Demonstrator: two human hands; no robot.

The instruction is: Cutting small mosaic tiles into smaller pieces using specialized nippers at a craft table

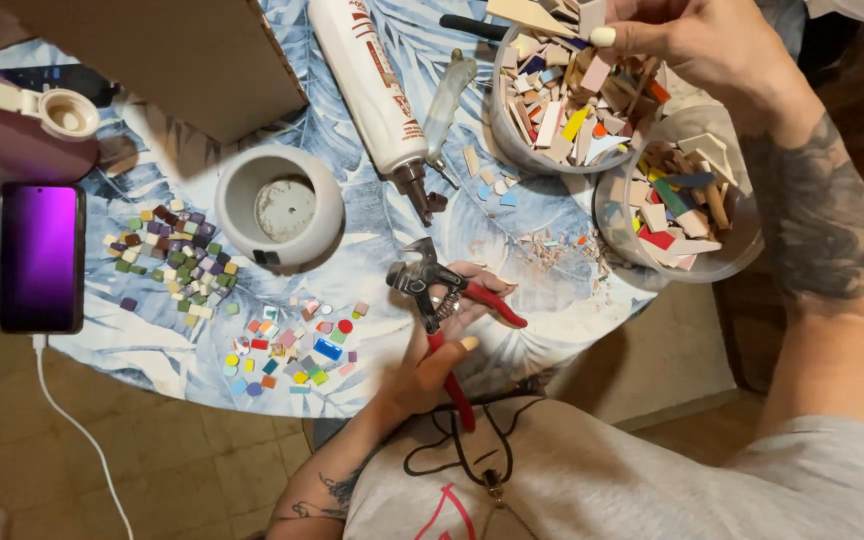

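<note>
Your left hand (442,365), low in the centre of the frame, is clenched around the red-handled tile nippers (442,310); the grip sits on the handles, which leaves the metal head free above the table, a hold that appears suited to keeping the tool ready. The nippers' long axis runs from the handle ends at lower centre, near your shirt, up and slightly left to the steel head, which points toward the upper left of the frame, in the direction of the white round pot (282,205). The handles stand spread apart, one angled right, the other running down toward you. Your right hand (697,40), at the upper right, has its fingers bent down into the nearer-centre clear tub of tile offcuts (562,100); whether they pinch a piece or only touch the heap, I cannot tell. A second clear tub of offcuts (687,200) sits just beside it, lower right. On the leaf-patterned tablecloth (372,250), cut chips lie in two sorted groups: purple and green (174,260) at left, mixed bright colours (292,345) below the pot, presumably kept apart by colour. A white adhesive cartridge (367,85) lies diagonally at upper centre. A phone (40,255) with a purple screen rests at the left edge.
</note>
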